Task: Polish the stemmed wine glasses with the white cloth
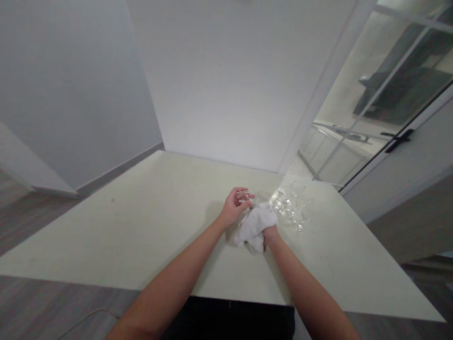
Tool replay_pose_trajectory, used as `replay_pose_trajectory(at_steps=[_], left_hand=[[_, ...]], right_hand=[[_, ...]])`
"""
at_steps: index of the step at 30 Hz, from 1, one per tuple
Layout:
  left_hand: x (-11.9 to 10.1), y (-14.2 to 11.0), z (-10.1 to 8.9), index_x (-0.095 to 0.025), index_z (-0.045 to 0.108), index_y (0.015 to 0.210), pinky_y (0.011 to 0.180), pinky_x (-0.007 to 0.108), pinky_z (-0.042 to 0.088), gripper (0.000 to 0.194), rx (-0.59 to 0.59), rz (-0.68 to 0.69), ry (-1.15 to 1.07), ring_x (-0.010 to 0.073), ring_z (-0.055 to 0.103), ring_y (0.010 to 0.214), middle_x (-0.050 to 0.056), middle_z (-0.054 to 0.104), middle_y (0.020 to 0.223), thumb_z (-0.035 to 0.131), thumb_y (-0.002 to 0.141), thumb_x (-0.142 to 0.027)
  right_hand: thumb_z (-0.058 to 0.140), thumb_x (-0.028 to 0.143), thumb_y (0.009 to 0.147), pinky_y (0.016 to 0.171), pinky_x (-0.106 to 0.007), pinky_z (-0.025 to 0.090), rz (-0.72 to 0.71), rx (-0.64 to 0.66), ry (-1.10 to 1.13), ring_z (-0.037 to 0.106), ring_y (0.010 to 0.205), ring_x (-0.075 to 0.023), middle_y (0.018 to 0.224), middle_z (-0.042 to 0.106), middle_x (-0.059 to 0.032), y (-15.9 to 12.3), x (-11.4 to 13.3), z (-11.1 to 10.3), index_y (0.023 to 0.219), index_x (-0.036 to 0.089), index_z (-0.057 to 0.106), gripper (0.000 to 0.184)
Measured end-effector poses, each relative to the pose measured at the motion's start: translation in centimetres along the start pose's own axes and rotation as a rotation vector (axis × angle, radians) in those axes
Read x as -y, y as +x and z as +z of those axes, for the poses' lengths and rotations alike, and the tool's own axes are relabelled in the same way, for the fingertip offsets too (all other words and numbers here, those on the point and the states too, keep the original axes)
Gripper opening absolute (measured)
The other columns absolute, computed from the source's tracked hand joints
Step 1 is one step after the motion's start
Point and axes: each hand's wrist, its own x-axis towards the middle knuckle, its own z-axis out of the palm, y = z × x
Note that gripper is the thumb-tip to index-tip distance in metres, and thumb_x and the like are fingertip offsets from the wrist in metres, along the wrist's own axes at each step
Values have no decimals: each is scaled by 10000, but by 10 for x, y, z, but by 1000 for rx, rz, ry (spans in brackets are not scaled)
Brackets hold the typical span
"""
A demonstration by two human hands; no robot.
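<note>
My left hand (235, 205) curls its fingers around a clear glass (250, 197), whose transparent outline is hard to make out. A white cloth (256, 224) is bunched over my right hand (271, 234) and hides most of its fingers. The cloth lies against the near side of the glass, close to my left fingertips. Just right of the cloth, several clear glass pieces (292, 205) are clustered on the table. They look like drinking glasses, but their outlines overlap and I cannot tell each one apart.
The pale table (123, 226) reaches back to a white wall (226, 94). At the right stands a glass-paned door or partition (354, 123) with a black handle (399, 140). A thin cable (95, 311) runs along the floor at the lower left.
</note>
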Motion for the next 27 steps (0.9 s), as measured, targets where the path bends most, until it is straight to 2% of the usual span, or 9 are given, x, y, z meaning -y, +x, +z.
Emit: replay_pose_trajectory(at_steps=[4,8,10,12,14,16,18,21,27], left_hand=[[6,3,-5,-196,446,1093,697,260,493,534,-92,86,7,136,624,842,112,669,1089,769,712,-385],[6,4,-6,-200,432,1108,725,264,497,533,-118,132,58,144,622,898,132,656,1145,764,720,-352],[4,2,-6,-202,423,1125,733,266,497,540,-116,153,111,152,621,928,142,647,1172,757,725,-344],[0,-1,-4,-202,415,1153,738,267,496,554,-87,168,203,160,620,957,150,637,1200,748,730,-334],[-4,-5,-2,-203,409,1187,747,269,493,572,-21,189,325,165,623,973,151,631,1219,739,733,-316],[-6,-10,0,-207,406,1218,759,274,493,589,60,220,445,163,633,963,143,628,1230,731,736,-302],[-7,-13,1,-214,402,1251,764,279,497,616,127,237,547,160,645,934,131,621,1245,727,736,-309],[-5,-17,2,-229,419,1293,756,295,513,658,160,248,696,172,655,905,104,629,1230,730,728,-362],[-2,-18,2,-213,442,1339,886,378,511,660,141,439,860,253,579,1151,133,566,1332,705,763,-399]], right_hand=[[601,344,728,753,-305,552,0,-209,133,669,749,-160,793,721,14,9,-4,-10,849,200,653,195],[562,321,738,805,-322,542,10,-259,226,675,787,-165,815,730,1,17,-1,-15,833,202,646,173],[541,381,758,812,-344,544,54,-211,193,678,792,-184,802,732,-10,15,0,-15,843,209,653,222],[502,472,786,809,-361,544,87,-78,101,681,811,-209,798,734,-32,11,0,-13,873,208,663,321],[463,525,814,808,-374,541,96,78,-15,686,837,-233,807,734,-61,7,0,-10,915,186,669,410],[466,516,830,804,-381,537,116,169,-88,691,850,-248,821,732,-79,3,0,-5,961,160,667,429],[509,474,824,800,-381,537,138,195,-97,692,862,-251,838,731,-80,1,2,-2,996,158,661,391],[546,428,815,806,-363,535,147,216,-69,688,902,-243,868,731,-68,-2,8,2,1005,187,655,326],[603,420,778,938,-361,496,-55,191,-199,646,1041,-232,1013,717,-49,3,27,11,1008,231,648,301]])
